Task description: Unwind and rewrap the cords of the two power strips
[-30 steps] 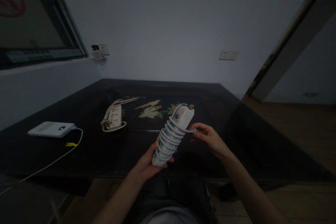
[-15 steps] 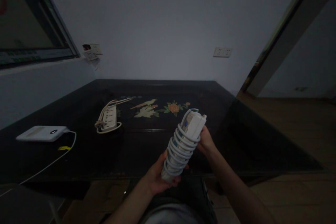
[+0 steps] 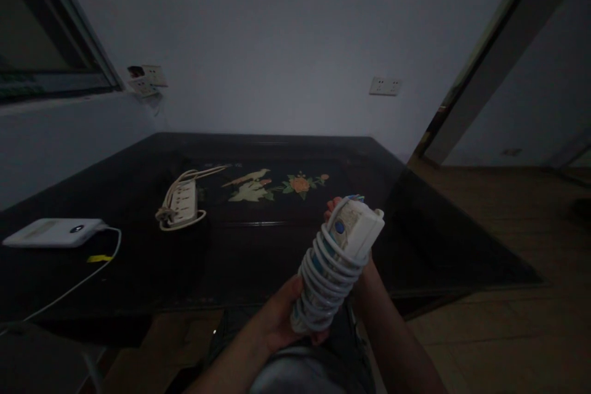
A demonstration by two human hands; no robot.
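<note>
I hold a white power strip [image 3: 339, 261] with its white cable coiled tightly around the body, tilted up to the right. My left hand [image 3: 279, 320] grips its lower end from beneath. My right hand [image 3: 357, 268] is mostly hidden behind the upper end; only fingertips show near the top, curled around it. A blue button shows near the strip's top. Both hands hover over the near edge of the dark table [image 3: 138, 258].
A second beige power strip [image 3: 181, 205] with looped cord lies on the table to the left. A white box device [image 3: 53, 232] with a cable sits at the far left. Wall sockets [image 3: 385, 85] are on the back wall. Wooden floor lies to the right.
The wrapped strip and both hands have moved right and closer to me. My right hand went from pinching the cable beside the strip to sitting behind its upper end.
</note>
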